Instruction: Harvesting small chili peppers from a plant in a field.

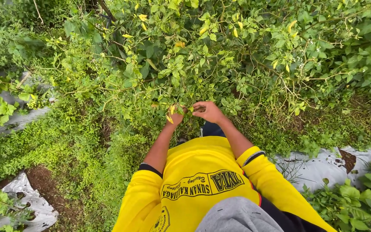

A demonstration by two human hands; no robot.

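left hand clamped on small yellow chili peppers | right hand pinching thin green stem at 12 o'clock | we judge a hard tug could snap the stem

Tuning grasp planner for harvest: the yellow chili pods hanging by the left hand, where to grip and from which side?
Grip at the stalk end, probably, where each yellow chili pod meets its twig, not the tapered tip. Come from below and the near side: the pods hang downward by the left hand, and the dense pepper bush blocks the top. The right hand works beside it.
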